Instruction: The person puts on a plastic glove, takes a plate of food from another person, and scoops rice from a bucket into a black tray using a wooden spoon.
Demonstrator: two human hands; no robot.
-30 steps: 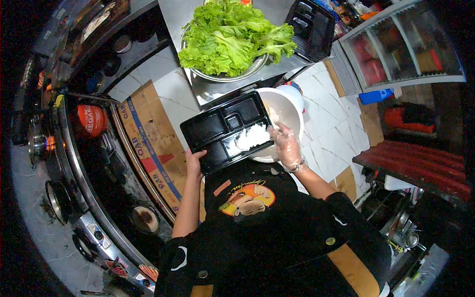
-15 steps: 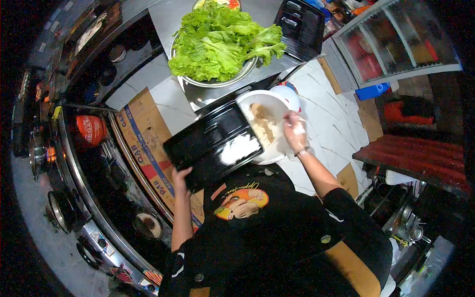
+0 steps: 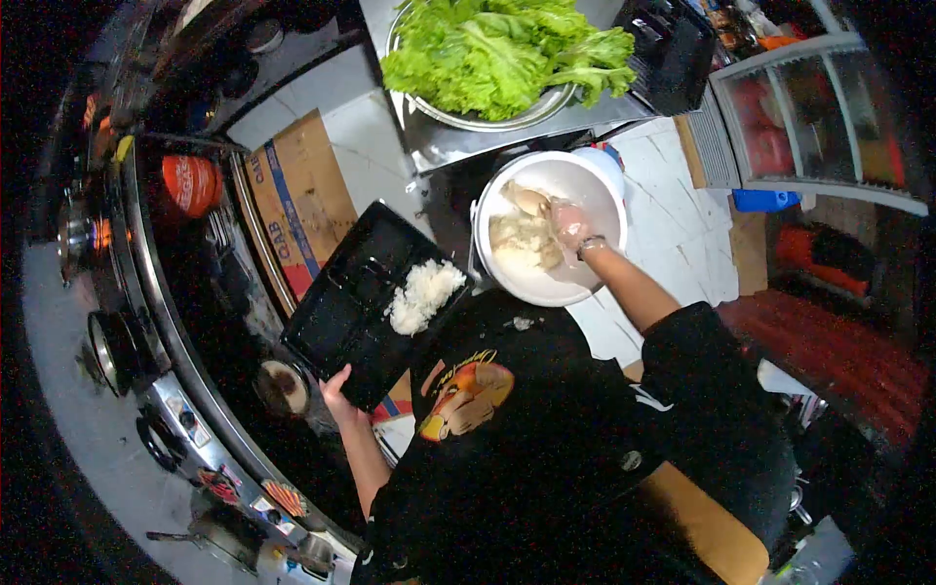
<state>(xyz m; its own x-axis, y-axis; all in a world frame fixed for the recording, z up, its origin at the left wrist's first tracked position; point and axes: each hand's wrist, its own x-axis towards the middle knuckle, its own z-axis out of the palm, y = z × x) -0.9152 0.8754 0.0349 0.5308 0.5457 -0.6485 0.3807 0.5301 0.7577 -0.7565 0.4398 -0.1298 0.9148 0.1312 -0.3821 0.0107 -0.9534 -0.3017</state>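
A black compartment tray point(image 3: 361, 278) is in my left hand point(image 3: 341, 395), its thumb over the near left edge and the other fingers hidden beneath. A mound of white rice point(image 3: 426, 295) lies in the tray's right-hand compartment. Right of the tray stands a white bucket point(image 3: 606, 185) with rice point(image 3: 517, 244) inside. My right hand point(image 3: 573, 226), in a clear plastic glove, reaches down into the bucket beside the rice. Its fingertips are blurred and partly hidden. A brownish, rounded thing point(image 3: 527, 201), possibly a paddle, rests on the rice.
A large bowl of lettuce point(image 3: 497, 58) sits on the metal table point(image 3: 439, 146) ahead, with black trays point(image 3: 673, 58) beside it. Cardboard point(image 3: 302, 195) lies on the floor at left, near the stove point(image 3: 185, 419) with a lit burner. A glass-fronted fridge point(image 3: 819, 117) is at right.
My right hand has moved from the bucket's right side down into it. The tray has shifted left and toward me, away from the bucket's rim. The view has turned slightly.
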